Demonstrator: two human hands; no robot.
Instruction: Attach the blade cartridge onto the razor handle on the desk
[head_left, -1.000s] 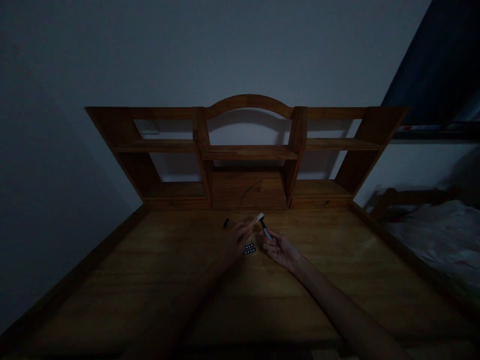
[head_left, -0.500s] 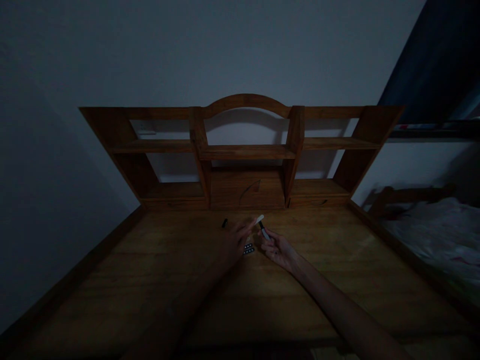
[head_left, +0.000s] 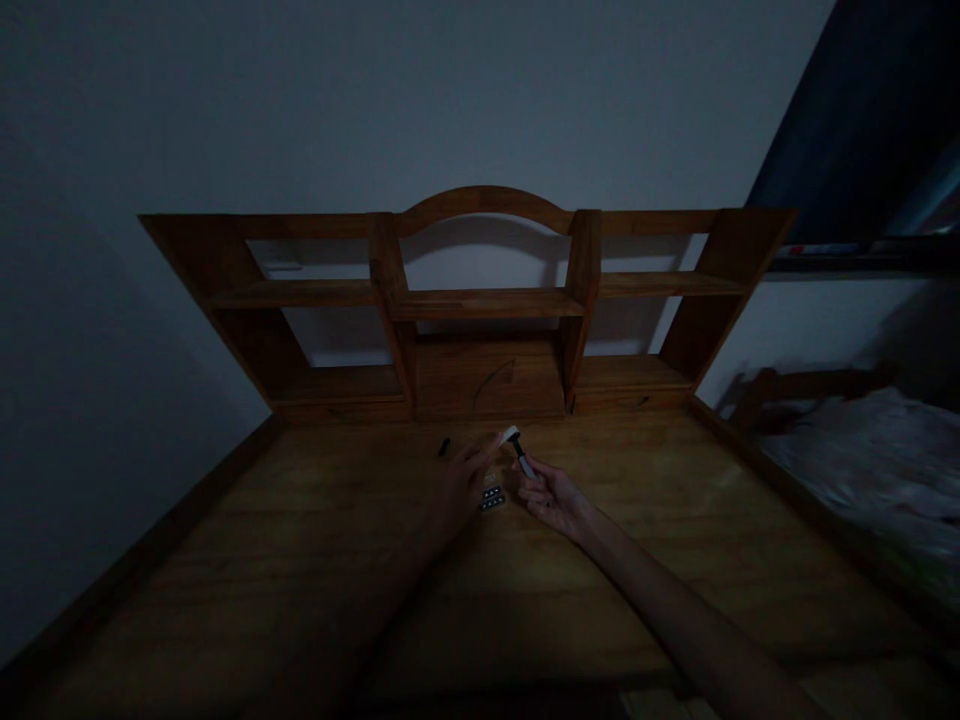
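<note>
In my right hand (head_left: 547,497) is a small tool with a grey handle (head_left: 529,468) and a black neck and head; its razor-like shape is too dark to name surely. The fingers are closed around the grey part. My left hand (head_left: 459,487) pinches a slim white piece (head_left: 509,436) between its fingertips. That piece meets or nearly meets the tool's black head. On the desk between my hands lies a black holder (head_left: 492,498) with rows of small pale marks, beside a faint clear item. Farther left rests a small black object (head_left: 444,446).
The wooden desk (head_left: 315,560) has raised side edges. Along its back stands a wooden shelf unit (head_left: 487,304) with open compartments and small drawers, against a pale wall. Crumpled pale bedding (head_left: 870,460) lies to the right, below a dark curtain (head_left: 847,130).
The tool's black head and the white piece have come together. Both hands have shifted slightly left in view, along with the whole scene.
</note>
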